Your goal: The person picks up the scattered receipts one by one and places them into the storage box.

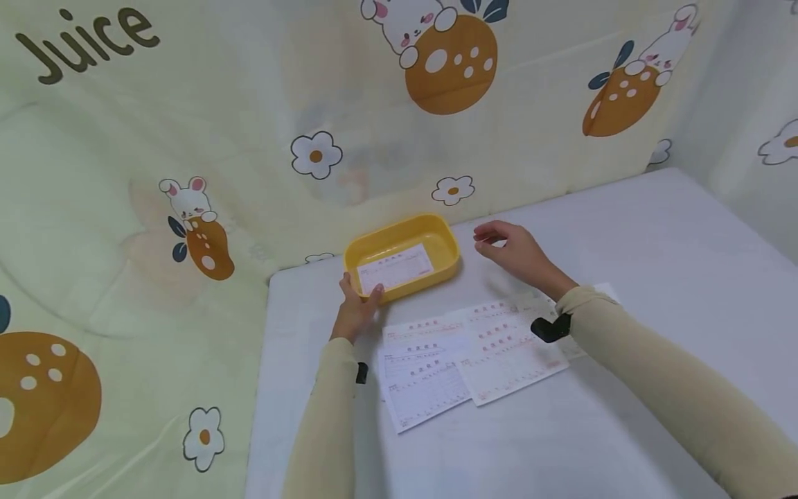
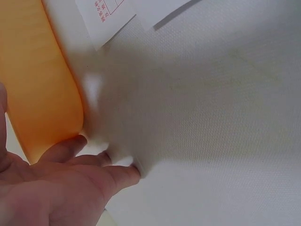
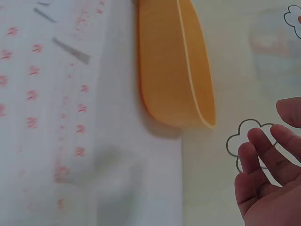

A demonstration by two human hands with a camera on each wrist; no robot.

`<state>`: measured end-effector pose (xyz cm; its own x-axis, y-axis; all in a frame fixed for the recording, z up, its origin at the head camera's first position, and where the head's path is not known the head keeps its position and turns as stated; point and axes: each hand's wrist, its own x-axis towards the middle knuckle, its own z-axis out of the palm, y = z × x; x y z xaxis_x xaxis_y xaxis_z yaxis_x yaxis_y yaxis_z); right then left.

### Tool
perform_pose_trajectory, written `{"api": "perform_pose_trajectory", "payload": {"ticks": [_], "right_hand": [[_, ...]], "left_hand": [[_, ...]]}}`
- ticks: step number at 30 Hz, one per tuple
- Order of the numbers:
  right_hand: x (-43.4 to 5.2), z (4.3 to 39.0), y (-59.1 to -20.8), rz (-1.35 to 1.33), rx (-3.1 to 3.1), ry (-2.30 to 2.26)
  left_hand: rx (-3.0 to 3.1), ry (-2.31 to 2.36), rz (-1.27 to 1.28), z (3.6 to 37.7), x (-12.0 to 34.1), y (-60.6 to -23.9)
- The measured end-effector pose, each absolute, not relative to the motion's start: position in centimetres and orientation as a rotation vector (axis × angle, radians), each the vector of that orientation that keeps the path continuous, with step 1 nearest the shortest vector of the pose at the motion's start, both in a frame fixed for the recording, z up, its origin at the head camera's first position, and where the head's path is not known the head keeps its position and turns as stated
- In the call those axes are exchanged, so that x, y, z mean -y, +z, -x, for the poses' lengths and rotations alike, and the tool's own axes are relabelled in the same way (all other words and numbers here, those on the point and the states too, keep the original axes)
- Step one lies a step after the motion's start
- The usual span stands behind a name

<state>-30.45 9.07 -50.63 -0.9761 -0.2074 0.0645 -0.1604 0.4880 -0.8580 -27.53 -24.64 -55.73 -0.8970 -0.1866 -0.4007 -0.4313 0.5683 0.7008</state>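
A shallow yellow plastic tray (image 1: 436, 276) sits near the far edge of the table. One white printed slip (image 1: 399, 267) lies in it. At the tray's near left corner, my left hand (image 1: 357, 313) grips the wall, thumb over the rim and fingers outside. In the left wrist view, the fingertips (image 2: 75, 141) show against the tray's outer wall (image 2: 42, 84). My right hand (image 1: 514, 255) hovers to the right of the tray, fingers loosely bent with nothing between them. In the right wrist view, its fingers (image 3: 251, 162) are spread apart.
Several white form sheets with red print (image 1: 430, 374) overlap on the white table (image 1: 673, 277) in front of the tray. Some of them reach under my right forearm. A patterned curtain (image 1: 386, 166) hangs behind the table and along its left side.
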Motion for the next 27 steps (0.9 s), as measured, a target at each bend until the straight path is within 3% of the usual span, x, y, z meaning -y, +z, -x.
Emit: {"api": "perform_pose_trajectory", "payload": {"ticks": [14, 27], "right_hand": [[-13.9, 24.1, -53.7, 0.336, -2.707, -1.407], [-16.2, 20.8, -57.5, 0.446, -2.685, -1.256]], "left_hand": [[-2.488, 1.250, 0.498, 27.3, 24.7, -55.4], [-2.466, 1.258, 0.518, 27.5, 24.9, -55.8]]}}
